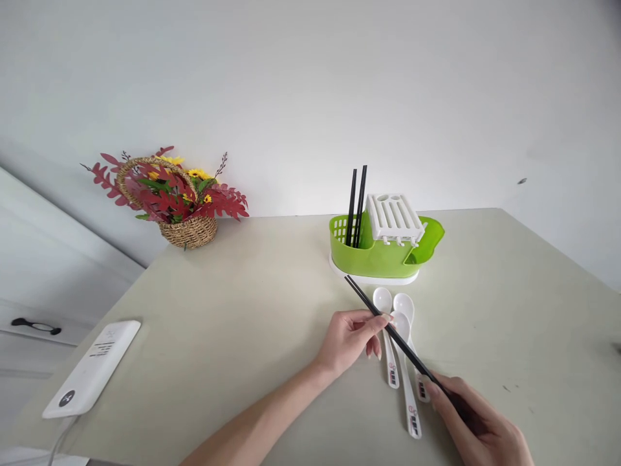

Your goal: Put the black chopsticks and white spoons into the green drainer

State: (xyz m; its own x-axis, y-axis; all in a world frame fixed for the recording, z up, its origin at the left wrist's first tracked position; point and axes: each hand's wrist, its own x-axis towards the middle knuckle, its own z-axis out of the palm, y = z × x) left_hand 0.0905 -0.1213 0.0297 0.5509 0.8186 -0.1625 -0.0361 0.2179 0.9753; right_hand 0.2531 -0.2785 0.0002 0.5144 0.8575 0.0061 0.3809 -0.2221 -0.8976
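Note:
A pair of black chopsticks [407, 350] slants across the space between my two hands, above the spoons. My left hand [352, 336] pinches it nearer the thin tips, and my right hand [478, 417] grips the thick end. Under the chopsticks lie three white spoons [404, 366], bowls toward the back and printed handles toward me. Just behind them stands a green utensil holder [373, 261] with a white slotted rack [395, 217] on top. Two other black chopsticks [356, 206] stand upright in its left compartment.
At the back left is a wicker basket [189, 232] of red leaves and yellow flowers. A white power strip-like device [94, 367] with a cable lies by the table's left edge. A wall rises behind the table [233, 304], and a white cabinet [43, 259] stands at the left.

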